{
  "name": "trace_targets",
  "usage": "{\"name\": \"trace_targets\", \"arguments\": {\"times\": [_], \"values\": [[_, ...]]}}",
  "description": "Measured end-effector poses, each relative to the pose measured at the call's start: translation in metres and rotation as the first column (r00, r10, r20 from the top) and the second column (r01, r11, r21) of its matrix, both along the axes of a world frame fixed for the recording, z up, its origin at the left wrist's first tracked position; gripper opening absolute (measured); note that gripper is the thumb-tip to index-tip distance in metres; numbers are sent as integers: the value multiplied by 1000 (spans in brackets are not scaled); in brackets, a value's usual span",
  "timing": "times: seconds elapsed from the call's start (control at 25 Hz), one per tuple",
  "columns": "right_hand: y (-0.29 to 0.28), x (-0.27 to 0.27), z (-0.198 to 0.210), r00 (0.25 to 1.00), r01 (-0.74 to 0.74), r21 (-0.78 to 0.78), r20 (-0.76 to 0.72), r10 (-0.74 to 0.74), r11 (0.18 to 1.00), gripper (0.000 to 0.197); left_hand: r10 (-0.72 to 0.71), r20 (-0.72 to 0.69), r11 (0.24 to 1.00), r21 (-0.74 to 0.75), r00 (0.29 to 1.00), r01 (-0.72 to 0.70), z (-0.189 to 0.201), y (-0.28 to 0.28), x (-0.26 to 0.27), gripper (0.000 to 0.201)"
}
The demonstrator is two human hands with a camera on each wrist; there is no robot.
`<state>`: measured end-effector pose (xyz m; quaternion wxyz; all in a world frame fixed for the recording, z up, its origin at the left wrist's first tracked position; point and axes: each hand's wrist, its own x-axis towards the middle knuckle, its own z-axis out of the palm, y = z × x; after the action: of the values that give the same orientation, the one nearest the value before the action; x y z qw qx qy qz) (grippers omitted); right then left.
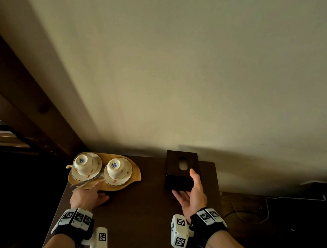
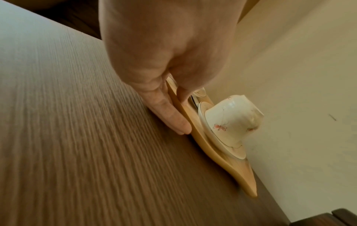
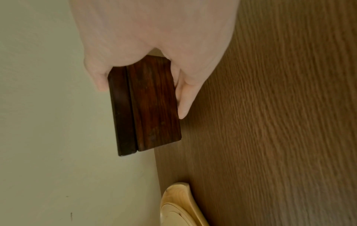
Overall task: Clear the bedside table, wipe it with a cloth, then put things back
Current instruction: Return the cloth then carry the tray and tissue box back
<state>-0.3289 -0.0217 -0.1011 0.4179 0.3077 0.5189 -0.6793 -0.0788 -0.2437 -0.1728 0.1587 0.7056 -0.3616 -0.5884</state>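
Note:
The dark brown bedside table [image 1: 141, 211] carries a leaf-shaped light wooden tray [image 1: 132, 172] at its back left. Two upturned cream cups [image 1: 85, 163] [image 1: 116, 168] stand on saucers on the tray, with a blurred spoon [image 1: 86, 183] between them. My left hand [image 1: 95, 192] pinches the tray's near edge [image 2: 195, 131], one finger [image 2: 170, 117] low against the rim. At the back right, my right hand [image 1: 191, 187] grips a dark wooden tissue box [image 1: 182, 163], thumb [image 3: 100, 81] on its top and fingers [image 3: 183, 99] along its lower side [image 3: 154, 99]. I cannot tell whether it is lifted.
A cream wall [image 1: 181, 86] rises directly behind the table. A dark wooden bed frame [image 1: 22, 101] slants along the left. Cables [image 1: 249, 216] lie on the floor to the right of the table. The tray's tip [image 3: 177, 203] lies close to the box.

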Motion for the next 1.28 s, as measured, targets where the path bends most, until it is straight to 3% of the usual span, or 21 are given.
{"name": "trace_targets", "arguments": {"times": [0.2, 0.52, 0.6, 0.72, 1.0, 1.28], "values": [[-3, 2, -2, 1000, 14, -38, 7, -14, 999, 45, -15, 55, 993, 115, 998, 9, 5, -7, 1, 24], [1, 3, -8, 1000, 9, -21, 9, -9, 1000, 44, -109, 95, 975, 204, 989, 88, 19, -3, -5, 38], [2, 4, -12, 1000, 19, 16, 5, -19, 1000, 52, -124, 65, 967, 231, 990, 107, 25, -2, -3, 41], [5, 4, -15, 1000, 16, 100, -10, -15, 995, 70, -151, 27, 969, 202, 988, 143, 30, 6, -1, 39], [7, 9, -13, 999, 24, 175, -43, -17, 984, 64, -144, 2, 985, 97, 990, 143, 50, 41, 8, 36], [9, 15, -1, 998, 5, 217, -58, 8, 976, 50, -183, -6, 980, 84, 983, 183, 59, 77, 32, 35]]}}
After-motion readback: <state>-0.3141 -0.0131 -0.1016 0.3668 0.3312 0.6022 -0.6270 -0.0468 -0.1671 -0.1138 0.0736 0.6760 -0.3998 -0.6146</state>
